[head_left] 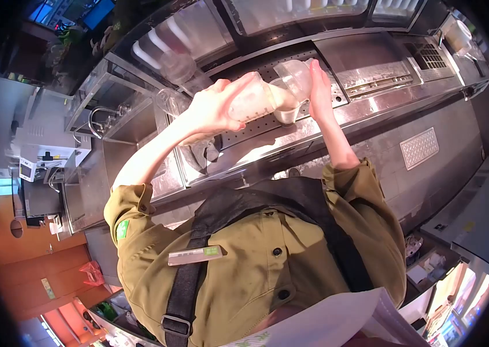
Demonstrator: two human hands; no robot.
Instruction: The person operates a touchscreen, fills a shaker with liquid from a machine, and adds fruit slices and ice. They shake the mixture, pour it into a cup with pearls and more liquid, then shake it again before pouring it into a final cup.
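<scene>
We judge the pour as under way and unfinished. Our left hand [215, 107], fingers wrapped around a translucent plastic bottle of milky liquid [254, 99], tips it sideways toward a clear plastic cup [292, 76]. Our right hand [318, 87] steadies the cup with flat fingers, above the perforated steel counter [256, 130] near its far edge.

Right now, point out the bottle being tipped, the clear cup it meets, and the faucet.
bottle [253, 99], head view, middle of its pale body.
clear cup [295, 78], head view, its see-through wall.
faucet [98, 114], head view, the curved spout over the sink.
</scene>
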